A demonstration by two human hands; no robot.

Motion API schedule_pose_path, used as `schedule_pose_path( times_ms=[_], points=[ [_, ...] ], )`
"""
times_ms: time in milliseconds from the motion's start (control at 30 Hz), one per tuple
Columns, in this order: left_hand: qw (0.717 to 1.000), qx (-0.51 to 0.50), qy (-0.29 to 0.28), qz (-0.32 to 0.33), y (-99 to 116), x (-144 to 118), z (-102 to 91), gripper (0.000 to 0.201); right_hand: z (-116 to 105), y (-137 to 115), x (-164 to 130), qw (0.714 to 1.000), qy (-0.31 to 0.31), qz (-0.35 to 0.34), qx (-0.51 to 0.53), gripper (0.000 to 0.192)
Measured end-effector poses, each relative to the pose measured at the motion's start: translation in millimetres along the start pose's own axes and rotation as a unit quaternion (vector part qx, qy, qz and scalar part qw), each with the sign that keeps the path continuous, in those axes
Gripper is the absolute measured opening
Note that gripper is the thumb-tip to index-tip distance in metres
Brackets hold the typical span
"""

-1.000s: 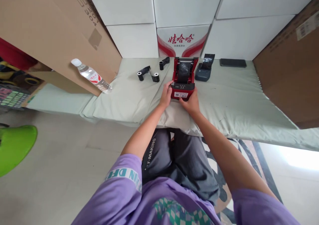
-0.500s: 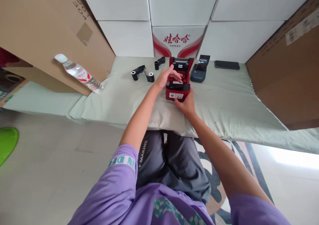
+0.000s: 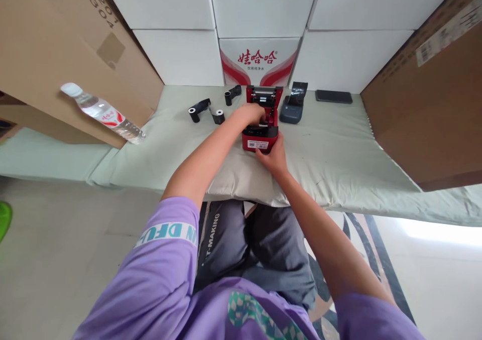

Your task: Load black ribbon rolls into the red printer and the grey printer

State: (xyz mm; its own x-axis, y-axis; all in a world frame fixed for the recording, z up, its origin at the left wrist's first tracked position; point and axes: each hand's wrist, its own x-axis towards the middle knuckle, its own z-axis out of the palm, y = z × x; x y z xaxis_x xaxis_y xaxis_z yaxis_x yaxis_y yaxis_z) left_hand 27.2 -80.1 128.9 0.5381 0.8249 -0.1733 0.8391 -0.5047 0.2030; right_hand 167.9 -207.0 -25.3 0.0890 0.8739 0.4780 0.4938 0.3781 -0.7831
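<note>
A small red printer stands with its lid raised on the pale green padded cloth in front of me. My left hand reaches down into the printer's open bay, fingers curled; what they touch is hidden. My right hand grips the printer's front edge, thumb over its white label. Two black rolls with loose tails lie just left of the printer, a third black roll sits farther back.
A dark blue printer stands right of the red one, a black phone beyond it. A water bottle leans at the left. Cardboard boxes flank left and right; white cartons stand behind.
My left hand left the printer's left side, rose over it and now dips into the open bay. My right hand stayed on the front edge. The view shifted slightly.
</note>
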Motion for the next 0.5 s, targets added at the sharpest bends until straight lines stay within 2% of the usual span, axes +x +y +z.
schedule_pose_path(
  times_ms=[67,233,367,433,500],
  points=[
    [0.998,0.056,-0.033,-0.005,3.5,-2.6,-4.0,0.041,-0.5,-0.8,0.1,1.0,-0.004,0.002,-0.002,0.098],
    [0.994,-0.063,0.036,0.079,-11.9,-28.1,-10.8,0.042,-0.7,-1.0,-0.5,1.0,-0.006,0.004,-0.009,0.097],
    [0.965,-0.179,0.161,0.106,-30.7,-60.3,-11.3,0.042,0.0,-3.6,-0.5,1.0,0.002,-0.003,-0.006,0.096],
    [0.938,-0.233,0.241,0.084,-43.9,-75.5,-10.9,0.051,-0.2,-5.7,-0.3,1.0,-0.001,-0.003,-0.004,0.096],
    [0.907,-0.28,0.314,0.034,-62.2,-87.1,-10.7,0.059,-0.7,-7.0,-0.1,1.0,-0.006,-0.002,-0.005,0.096]
  ],
)
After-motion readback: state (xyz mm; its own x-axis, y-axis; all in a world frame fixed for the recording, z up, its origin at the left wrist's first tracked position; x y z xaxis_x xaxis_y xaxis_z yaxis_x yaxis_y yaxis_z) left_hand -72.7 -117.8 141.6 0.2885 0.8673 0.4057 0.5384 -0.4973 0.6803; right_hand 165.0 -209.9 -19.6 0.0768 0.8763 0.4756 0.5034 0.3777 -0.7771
